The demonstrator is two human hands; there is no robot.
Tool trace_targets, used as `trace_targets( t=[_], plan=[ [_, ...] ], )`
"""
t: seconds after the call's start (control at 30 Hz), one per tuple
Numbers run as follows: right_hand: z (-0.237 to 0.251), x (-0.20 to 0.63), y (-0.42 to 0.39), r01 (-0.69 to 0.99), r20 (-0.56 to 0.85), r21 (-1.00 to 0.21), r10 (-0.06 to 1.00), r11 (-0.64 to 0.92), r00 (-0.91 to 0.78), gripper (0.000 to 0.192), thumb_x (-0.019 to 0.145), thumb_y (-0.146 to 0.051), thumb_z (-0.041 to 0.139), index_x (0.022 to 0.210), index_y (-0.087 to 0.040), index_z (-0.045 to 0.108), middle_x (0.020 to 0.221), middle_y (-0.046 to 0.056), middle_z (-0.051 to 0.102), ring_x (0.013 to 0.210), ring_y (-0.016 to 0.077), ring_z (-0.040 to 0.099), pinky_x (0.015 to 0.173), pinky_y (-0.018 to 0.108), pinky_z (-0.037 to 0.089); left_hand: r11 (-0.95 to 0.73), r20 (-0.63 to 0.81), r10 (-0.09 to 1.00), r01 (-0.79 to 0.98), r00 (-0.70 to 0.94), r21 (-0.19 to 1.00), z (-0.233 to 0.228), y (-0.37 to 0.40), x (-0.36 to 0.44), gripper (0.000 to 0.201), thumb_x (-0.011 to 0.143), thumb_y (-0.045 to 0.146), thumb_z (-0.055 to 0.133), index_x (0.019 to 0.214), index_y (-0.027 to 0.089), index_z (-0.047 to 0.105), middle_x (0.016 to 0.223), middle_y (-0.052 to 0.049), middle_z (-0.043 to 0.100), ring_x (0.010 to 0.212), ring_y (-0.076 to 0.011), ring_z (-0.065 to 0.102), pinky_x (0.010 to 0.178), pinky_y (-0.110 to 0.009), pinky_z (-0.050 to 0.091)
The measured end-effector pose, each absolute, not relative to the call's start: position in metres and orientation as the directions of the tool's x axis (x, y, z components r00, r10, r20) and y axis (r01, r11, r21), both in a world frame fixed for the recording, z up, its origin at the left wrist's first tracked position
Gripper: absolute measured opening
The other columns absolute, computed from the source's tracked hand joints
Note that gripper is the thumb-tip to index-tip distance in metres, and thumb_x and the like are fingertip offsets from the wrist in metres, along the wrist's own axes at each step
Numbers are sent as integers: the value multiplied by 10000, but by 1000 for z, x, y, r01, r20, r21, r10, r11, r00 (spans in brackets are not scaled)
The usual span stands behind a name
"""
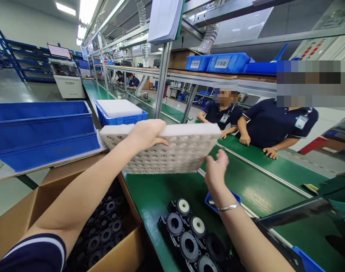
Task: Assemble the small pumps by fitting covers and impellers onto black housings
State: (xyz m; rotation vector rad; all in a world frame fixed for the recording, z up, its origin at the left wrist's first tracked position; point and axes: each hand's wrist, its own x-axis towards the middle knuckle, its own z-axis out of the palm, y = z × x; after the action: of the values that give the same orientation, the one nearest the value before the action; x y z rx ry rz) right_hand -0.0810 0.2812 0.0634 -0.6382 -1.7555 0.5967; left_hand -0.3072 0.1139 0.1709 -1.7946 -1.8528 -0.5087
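Note:
A white foam tray with rows of round recesses is tilted up in front of me, its pitted face toward me. Some recesses at its left show small ring-shaped parts. My left hand is closed over the tray's upper edge, thumb against the pitted face. My right hand, a silver bangle on its wrist, is beside the tray's lower right edge, fingers apart and loosely curled; whether it touches the foam is unclear. Below, black housings with round rings rest on the green bench.
A cardboard box holding many black ring-shaped parts stands at lower left. Blue bins are behind it, near a blue crate topped with white foam. A small blue tray is by my right wrist. Two people stand across the conveyor.

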Motion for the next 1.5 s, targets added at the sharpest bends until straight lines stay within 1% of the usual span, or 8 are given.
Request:
trace_targets(
  t=[0.1,0.2,0.37,0.47,0.6,0.77,1.1,1.5],
  plan=[
    [104,-68,264,276,841,-498,535,822,-78,643,863,-261,486,1487,-172,357,1570,174,332,1507,318,270,1246,568,174,-20,481,874,994,68,-103,170,137,-286,465,764,561,781,954,166,624,972,-83,702,959,-289,684,687,-323,447],
    [128,-75,252,318,867,-281,382,905,-321,456,947,-358,457,1363,-187,532,1420,149,557,1367,309,476,1170,519,321,-34,457,887,996,69,-84,169,160,-271,441,752,513,812,941,150,648,942,-98,710,954,-296,699,721,-336,477],
    [128,-102,263,449,769,-162,397,879,-501,457,1019,-488,340,1229,-232,655,1250,114,674,1199,313,551,1068,526,333,-38,478,876,997,66,-67,169,163,-269,466,784,418,810,1075,94,644,1062,-156,711,1062,-316,683,983,-433,476],
    [126,-108,270,489,762,-139,408,861,-503,480,1009,-546,347,1192,-245,673,1196,108,678,1145,322,527,1036,529,321,-91,618,781,996,86,-23,165,132,-297,617,818,433,775,1318,152,547,1365,-153,608,1367,-334,496,1204,-574,254],
    [128,-107,278,442,737,-127,383,888,-558,478,994,-572,373,1190,-237,651,1215,103,656,1152,319,499,1039,517,321,-42,828,467,927,-312,373,137,83,-359,546,915,557,587,1348,228,541,1444,-113,542,1409,-316,435,1195,-545,315],
    [130,-110,298,381,710,-149,367,912,-601,482,983,-594,364,1132,-244,661,1163,97,660,1125,306,500,1019,503,341,-290,618,631,596,-469,749,93,65,-387,663,880,577,617,1406,204,466,1343,-131,596,1194,-284,602,1036,-423,501],
    [142,-114,273,264,616,-59,244,963,-749,554,918,-524,534,1391,-236,516,1439,116,546,1343,325,437,1130,527,271,-250,576,639,571,-510,782,82,49,-363,680,883,495,660,1466,262,399,1422,-107,540,1269,-273,558,1072,-392,479],
    [145,-135,261,273,569,-105,283,956,-772,466,896,-368,532,1335,-219,575,1388,98,609,1291,324,474,1124,524,262,-231,597,640,620,-484,750,83,42,-346,582,906,443,634,1410,261,410,1358,-91,567,1275,-270,565,1078,-401,493]
  ],
)
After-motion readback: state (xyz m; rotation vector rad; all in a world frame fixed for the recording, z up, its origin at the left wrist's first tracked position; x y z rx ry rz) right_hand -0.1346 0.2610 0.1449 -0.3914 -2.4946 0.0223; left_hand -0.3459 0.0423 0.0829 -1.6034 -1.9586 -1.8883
